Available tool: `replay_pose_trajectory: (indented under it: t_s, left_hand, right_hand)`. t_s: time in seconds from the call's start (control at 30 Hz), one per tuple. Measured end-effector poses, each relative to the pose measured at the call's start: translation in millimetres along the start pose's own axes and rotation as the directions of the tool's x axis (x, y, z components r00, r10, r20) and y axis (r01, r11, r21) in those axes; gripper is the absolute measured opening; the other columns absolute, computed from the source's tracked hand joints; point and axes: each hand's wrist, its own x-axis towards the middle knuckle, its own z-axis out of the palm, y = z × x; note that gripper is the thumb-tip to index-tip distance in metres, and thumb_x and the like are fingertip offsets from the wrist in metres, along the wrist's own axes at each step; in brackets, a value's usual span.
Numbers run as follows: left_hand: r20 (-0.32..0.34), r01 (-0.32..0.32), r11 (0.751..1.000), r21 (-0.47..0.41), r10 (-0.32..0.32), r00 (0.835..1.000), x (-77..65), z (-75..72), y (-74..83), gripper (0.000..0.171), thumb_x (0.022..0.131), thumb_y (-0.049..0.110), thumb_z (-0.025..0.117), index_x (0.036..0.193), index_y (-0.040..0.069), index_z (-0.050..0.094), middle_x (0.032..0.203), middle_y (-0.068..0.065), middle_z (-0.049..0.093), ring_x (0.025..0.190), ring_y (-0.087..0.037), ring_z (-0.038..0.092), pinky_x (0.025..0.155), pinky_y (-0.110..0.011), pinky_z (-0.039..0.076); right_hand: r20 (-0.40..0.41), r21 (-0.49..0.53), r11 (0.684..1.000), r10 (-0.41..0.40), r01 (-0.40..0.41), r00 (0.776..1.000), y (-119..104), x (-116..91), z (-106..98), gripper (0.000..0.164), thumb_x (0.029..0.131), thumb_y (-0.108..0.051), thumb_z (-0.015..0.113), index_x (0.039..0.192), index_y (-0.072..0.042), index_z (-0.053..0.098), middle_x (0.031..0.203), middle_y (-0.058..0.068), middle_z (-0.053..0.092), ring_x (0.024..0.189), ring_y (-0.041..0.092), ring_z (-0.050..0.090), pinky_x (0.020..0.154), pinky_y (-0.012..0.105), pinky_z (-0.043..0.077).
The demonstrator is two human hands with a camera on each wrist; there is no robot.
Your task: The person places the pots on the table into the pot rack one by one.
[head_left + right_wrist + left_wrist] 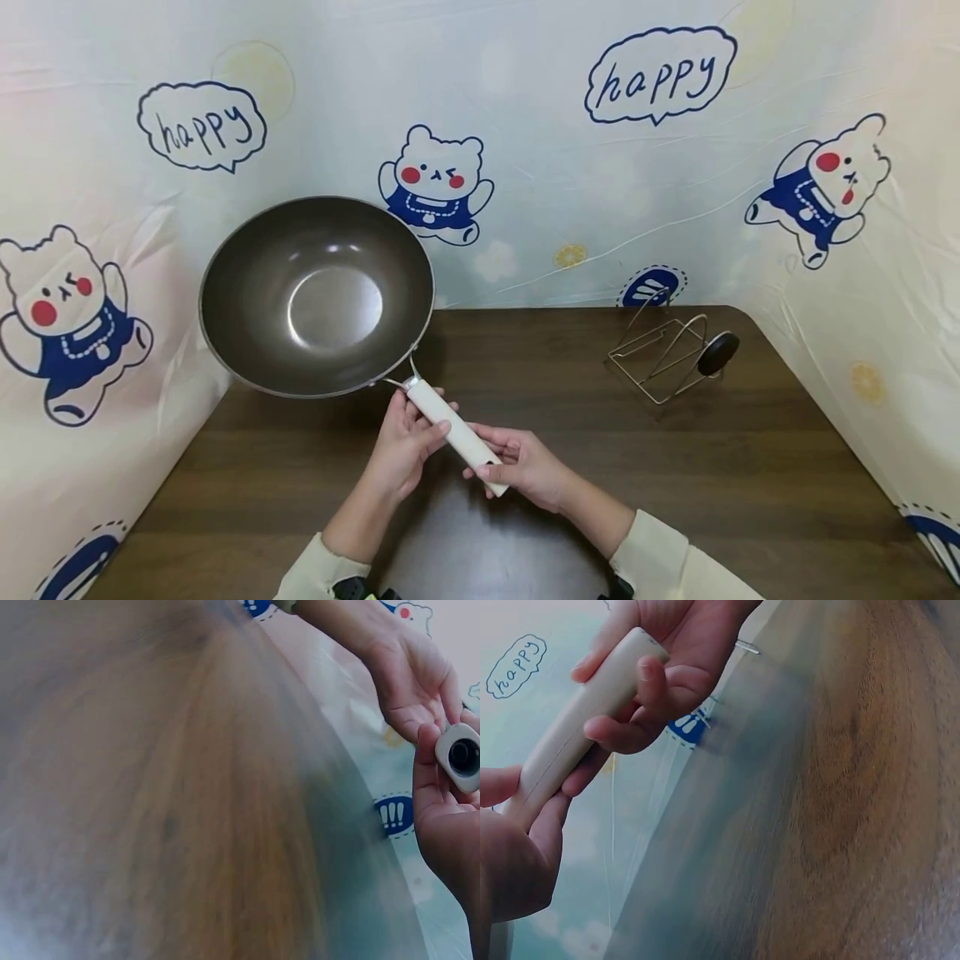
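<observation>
A wok with a dark brown inside and a cream handle is held up above the table at the left, its bowl tilted toward me. My left hand grips the handle close to the bowl, the thumb lying on top. Near the handle's end, my right hand pinches it between thumb and fingers. In the left wrist view the handle runs between both hands. The right wrist view shows the handle's hollow end beside the right hand's fingers.
A metal wire rack with a black round knob stands at the back right of the brown wooden table. A pale cloth printed with cartoon bears hangs behind the table and along its sides.
</observation>
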Motion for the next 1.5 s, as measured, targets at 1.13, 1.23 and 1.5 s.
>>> replay_pose_trajectory:
  t_s: [1.13,1.23,1.5]
  left_hand:
    - [0.186,-0.038,0.94,0.339,-0.028,0.982,1.3,-0.1,-3.5,0.081,0.076,-0.02,0.068,0.141,0.01,0.031,0.127,-0.018,0.056,0.116,-0.037,0.057,0.101,-0.04,0.04]
    - [0.19,-0.051,0.939,0.339,-0.015,0.982,2.2,2.7,-7.3,0.082,0.076,-0.022,0.067,0.142,0.01,0.03,0.124,-0.017,0.055,0.115,-0.036,0.057,0.099,-0.04,0.041]
    - [0.265,-0.075,0.939,0.337,-0.018,0.964,9.4,13.9,-10.8,0.08,0.078,-0.021,0.065,0.142,0.009,0.029,0.126,-0.019,0.053,0.117,-0.037,0.055,0.084,-0.034,0.053]
  right_hand:
    - [-0.05,-0.349,0.936,0.017,-0.034,0.999,9.5,-21.5,19.3,0.078,0.087,0.004,0.069,0.151,0.004,0.024,0.131,0.024,0.05,0.114,0.028,0.059,0.081,0.032,0.056]
    - [-0.1,-0.413,0.909,0.016,-0.056,0.995,8.0,-22.0,19.3,0.079,0.083,0.005,0.073,0.149,0.005,0.028,0.122,0.02,0.058,0.106,0.022,0.062,0.077,0.03,0.057]
    - [-0.167,-0.47,0.877,0.019,-0.097,0.986,-5.2,-16.8,12.4,0.078,0.076,0.006,0.078,0.142,0.007,0.036,0.117,0.02,0.062,0.101,0.026,0.065,0.081,0.03,0.054]
